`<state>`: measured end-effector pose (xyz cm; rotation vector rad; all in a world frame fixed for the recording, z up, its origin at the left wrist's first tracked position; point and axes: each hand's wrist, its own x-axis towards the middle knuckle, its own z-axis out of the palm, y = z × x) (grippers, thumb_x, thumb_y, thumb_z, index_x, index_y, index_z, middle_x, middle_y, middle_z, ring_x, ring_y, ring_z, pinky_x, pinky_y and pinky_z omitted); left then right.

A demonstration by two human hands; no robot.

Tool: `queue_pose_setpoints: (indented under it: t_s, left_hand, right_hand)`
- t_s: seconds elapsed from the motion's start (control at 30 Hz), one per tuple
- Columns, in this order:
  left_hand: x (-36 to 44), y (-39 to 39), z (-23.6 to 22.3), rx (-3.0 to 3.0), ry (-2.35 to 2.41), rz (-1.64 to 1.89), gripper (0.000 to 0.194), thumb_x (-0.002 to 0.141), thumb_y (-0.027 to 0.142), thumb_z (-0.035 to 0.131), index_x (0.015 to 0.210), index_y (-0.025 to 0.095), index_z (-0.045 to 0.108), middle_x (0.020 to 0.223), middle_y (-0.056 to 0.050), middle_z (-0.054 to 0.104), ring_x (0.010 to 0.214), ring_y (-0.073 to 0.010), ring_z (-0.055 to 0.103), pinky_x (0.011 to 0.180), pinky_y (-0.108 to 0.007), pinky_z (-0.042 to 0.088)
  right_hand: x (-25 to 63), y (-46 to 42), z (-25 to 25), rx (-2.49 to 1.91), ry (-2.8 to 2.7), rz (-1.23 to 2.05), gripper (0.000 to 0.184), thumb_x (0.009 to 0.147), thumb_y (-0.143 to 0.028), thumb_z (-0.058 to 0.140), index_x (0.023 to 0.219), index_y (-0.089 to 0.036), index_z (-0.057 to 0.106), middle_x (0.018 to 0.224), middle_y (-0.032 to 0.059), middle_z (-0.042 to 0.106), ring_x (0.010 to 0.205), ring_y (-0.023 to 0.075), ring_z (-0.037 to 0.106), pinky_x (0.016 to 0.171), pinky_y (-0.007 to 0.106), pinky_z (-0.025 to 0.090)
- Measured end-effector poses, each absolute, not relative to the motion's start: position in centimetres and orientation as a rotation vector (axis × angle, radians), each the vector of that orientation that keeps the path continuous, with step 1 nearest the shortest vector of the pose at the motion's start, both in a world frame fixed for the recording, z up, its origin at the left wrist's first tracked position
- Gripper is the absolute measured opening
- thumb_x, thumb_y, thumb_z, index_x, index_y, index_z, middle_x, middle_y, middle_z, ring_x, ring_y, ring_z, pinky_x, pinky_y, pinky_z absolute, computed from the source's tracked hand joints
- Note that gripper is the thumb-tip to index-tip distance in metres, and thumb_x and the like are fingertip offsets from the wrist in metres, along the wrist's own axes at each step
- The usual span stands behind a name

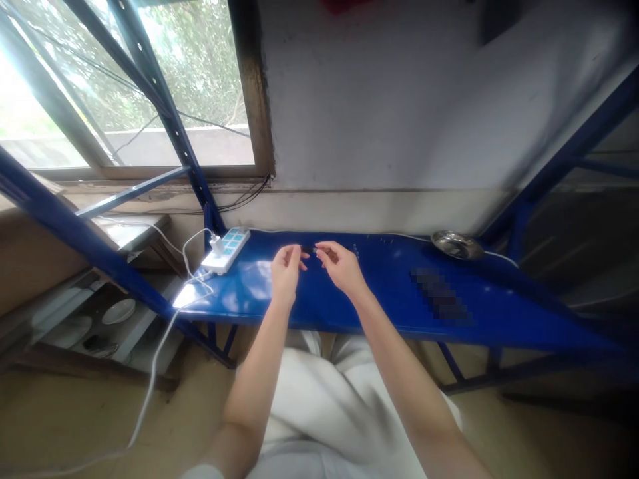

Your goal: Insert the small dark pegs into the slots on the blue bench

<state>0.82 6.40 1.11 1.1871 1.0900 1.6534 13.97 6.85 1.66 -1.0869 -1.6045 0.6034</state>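
Note:
Over the blue table [329, 306], my left hand [287, 269] and my right hand [342, 266] are held close together at about the same height. Between their fingertips runs a small, dark, thin piece [308, 249]. My left hand pinches its dark end. My right thumb and fingers close on the other end, which looks lighter and greyish. The piece is too small and blurred to tell its kind. Some tiny pale bits [355, 251] lie on the table just beyond my right hand.
At the table's left stands a white power strip [227, 251] with a plug [216, 245] and trailing white cables. A shiny metal bowl [456, 245] sits at the back right, with a pixelated dark object [442, 295] before it. Blue frame posts [174, 133] rise at the sides.

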Motion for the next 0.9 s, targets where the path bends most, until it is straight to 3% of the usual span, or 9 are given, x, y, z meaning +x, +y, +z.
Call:
queue_pose_setpoints:
  t_s: [0.1, 0.33, 0.63, 0.9]
  left_hand:
    - [0.9, 6.4, 1.0, 1.226, 1.023, 1.606, 0.033, 0.073, 0.040, 0.062, 0.094, 0.015, 0.061, 0.076, -0.003, 0.065, 0.051, -0.0061, 0.052, 0.053, -0.021, 0.043]
    - [1.1, 6.7, 0.3, 1.165, 1.046, 1.663, 0.032, 0.071, 0.039, 0.064, 0.091, 0.014, 0.060, 0.072, -0.002, 0.061, 0.048, -0.0044, 0.049, 0.049, -0.019, 0.041]
    - [0.8, 6.9, 0.6, 1.044, 1.122, 1.755, 0.034, 0.070, 0.043, 0.065, 0.086, 0.015, 0.055, 0.069, 0.002, 0.056, 0.045, -0.0024, 0.045, 0.045, -0.016, 0.038]
    - [3.7, 9.1, 0.2, 1.263, 1.083, 1.651, 0.030, 0.072, 0.038, 0.063, 0.091, 0.015, 0.057, 0.086, -0.003, 0.062, 0.061, -0.0082, 0.061, 0.057, -0.020, 0.048]
  right_hand:
    - [14.2, 7.1, 1.4, -1.072, -1.660, 0.502, 0.027, 0.083, -0.038, 0.048, 0.094, -0.019, 0.063, 0.092, 0.0063, 0.064, 0.074, 0.0146, 0.060, 0.068, 0.028, 0.049]
    - [14.3, 7.3, 0.7, -1.119, -1.771, 0.329, 0.024, 0.087, -0.033, 0.042, 0.093, -0.020, 0.062, 0.092, 0.0062, 0.065, 0.082, 0.0173, 0.060, 0.076, 0.031, 0.047]
    - [16.0, 8.1, 0.2, -1.260, -1.534, 0.168, 0.018, 0.082, -0.031, 0.050, 0.085, -0.017, 0.060, 0.090, 0.0072, 0.057, 0.068, 0.0141, 0.052, 0.065, 0.029, 0.045]
    - [18.3, 8.1, 0.0, -1.409, -1.351, 0.330, 0.022, 0.077, -0.036, 0.055, 0.085, -0.016, 0.060, 0.078, 0.0042, 0.059, 0.068, 0.0146, 0.053, 0.066, 0.029, 0.045]
